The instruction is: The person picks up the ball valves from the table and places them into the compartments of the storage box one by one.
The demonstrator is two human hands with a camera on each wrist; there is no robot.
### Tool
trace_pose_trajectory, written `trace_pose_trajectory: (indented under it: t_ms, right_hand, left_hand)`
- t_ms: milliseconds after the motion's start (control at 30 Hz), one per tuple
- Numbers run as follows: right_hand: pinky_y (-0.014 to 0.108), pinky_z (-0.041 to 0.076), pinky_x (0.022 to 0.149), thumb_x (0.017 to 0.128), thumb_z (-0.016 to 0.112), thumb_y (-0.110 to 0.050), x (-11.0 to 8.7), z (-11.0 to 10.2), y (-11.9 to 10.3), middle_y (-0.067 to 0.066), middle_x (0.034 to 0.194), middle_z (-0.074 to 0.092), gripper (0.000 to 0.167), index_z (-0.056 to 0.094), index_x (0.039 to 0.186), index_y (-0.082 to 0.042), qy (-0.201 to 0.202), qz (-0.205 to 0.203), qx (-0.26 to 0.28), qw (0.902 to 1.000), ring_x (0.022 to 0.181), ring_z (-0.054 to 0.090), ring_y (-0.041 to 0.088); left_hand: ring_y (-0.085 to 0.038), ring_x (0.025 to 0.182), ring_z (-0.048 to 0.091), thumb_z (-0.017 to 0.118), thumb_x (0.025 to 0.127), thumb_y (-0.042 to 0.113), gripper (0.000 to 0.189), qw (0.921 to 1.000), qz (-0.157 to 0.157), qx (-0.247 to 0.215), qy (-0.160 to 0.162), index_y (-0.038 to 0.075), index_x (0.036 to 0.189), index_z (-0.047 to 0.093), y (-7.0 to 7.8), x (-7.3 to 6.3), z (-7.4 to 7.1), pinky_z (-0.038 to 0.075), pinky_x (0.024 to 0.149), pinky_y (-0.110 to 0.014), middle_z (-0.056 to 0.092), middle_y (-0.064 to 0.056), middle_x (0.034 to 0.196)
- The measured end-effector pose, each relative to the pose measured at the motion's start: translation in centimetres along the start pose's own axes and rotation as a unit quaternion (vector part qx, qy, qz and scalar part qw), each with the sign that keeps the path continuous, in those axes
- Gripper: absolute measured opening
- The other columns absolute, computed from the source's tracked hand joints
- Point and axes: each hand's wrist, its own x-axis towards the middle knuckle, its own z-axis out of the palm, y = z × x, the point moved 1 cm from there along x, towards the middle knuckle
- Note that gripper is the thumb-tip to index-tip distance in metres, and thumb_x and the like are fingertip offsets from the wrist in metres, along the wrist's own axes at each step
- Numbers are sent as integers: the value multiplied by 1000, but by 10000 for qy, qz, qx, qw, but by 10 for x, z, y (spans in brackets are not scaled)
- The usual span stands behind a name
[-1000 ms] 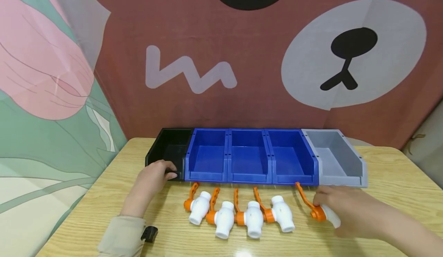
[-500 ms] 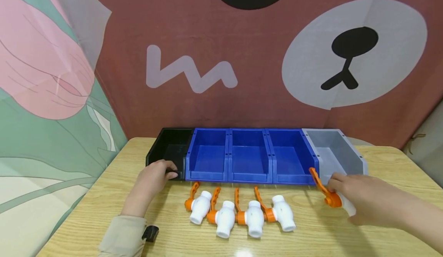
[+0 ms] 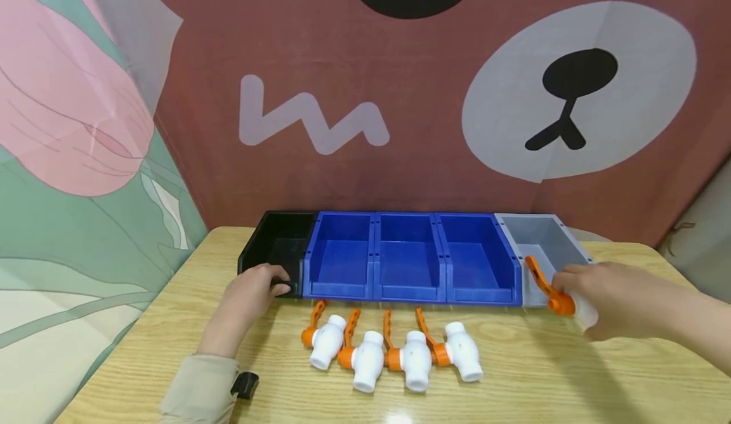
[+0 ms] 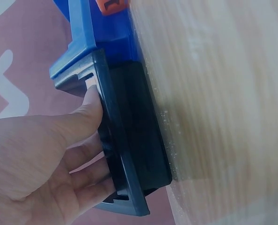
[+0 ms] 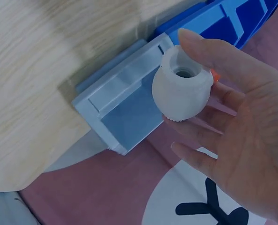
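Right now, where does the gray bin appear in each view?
Head: the gray bin ends the row on the right, partly behind the right hand.
Left wrist: not in it.
Right wrist: left of centre, partly hidden by the white valve.
Shared landmark: blue bins, partly visible in all three.

Left side: we log a pale beige, matt cloth sleeve [image 3: 197, 386], loose enough to crease lightly, its straight cuff ending on the forearm short of the wrist. At the cuff's inner edge we record a small black, block-shaped piece [image 3: 245, 385] with rounded corners and a slight sheen (what it is, we cannot make out). The bare left hand [image 3: 256, 289] shows beyond the cuff. Right side: we find a bare right hand [image 3: 608, 297] and a bare forearm [image 3: 685, 316], uncovered as far as we can follow it.
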Motion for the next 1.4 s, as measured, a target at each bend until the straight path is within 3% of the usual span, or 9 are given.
trace_pose_trajectory:
  t_ms: [367, 567, 800, 1033, 1200, 1400]
  right_hand:
    - [29, 48, 60, 59, 95, -22, 15, -8, 23, -9, 86, 53, 51, 61, 96, -13, -338, 155, 68, 9993, 73, 50, 9]
    - [35, 53, 66, 63, 94, -19, 27, -14, 34, -3, 96, 59, 54, 62, 104, -3, -643, 392, 562, 9956, 83, 55, 17]
    - [45, 56, 71, 64, 92, -19, 39, -16, 44, 5, 102, 63, 62, 61, 112, 6, -800, 637, 697, 9923, 87, 58, 24]
    - [38, 54, 66, 65, 89, -12, 52, -14, 50, 11, 105, 64, 62, 59, 115, 9, -988, 659, 969, 9882, 84, 57, 24]
    - [42, 57, 69, 66, 90, -12, 61, -12, 53, 19, 109, 64, 66, 57, 117, 14, -1024, 592, 960, 9883, 88, 60, 27]
    - [36, 54, 64, 65, 88, -7, 69, -9, 54, 18, 106, 64, 63, 56, 116, 13, -1056, 571, 1171, 9858, 80, 56, 22]
  left_hand:
    - [-29, 89, 67, 75, 89, 17, 11, 10000, 50, -39, 50, 9, 95, 74, 1, 1, 7, 55, 80, -47, 70, -7, 94]
    - [-29, 89, 67, 74, 89, 18, 11, 9999, 93, -62, 11, 10, 96, 74, 1, 4, 7, 56, 79, -47, 70, -6, 95]
    - [-29, 91, 67, 74, 89, 18, 12, 10000, 27, -46, 8, 9, 97, 74, 2, 6, 8, 55, 81, -47, 70, -8, 96]
    - [-30, 91, 66, 74, 90, 18, 12, 10000, -3, -11, -12, 8, 98, 74, 0, 7, 6, 55, 81, -47, 70, -8, 96]
    - [-30, 91, 66, 74, 90, 17, 12, 10000, -7, 9, -3, 8, 97, 74, -1, 7, 5, 55, 82, -48, 70, -9, 96]
    - [-30, 92, 66, 73, 90, 17, 12, 10000, -58, 16, -14, 8, 98, 74, -1, 7, 5, 55, 83, -48, 70, -9, 97]
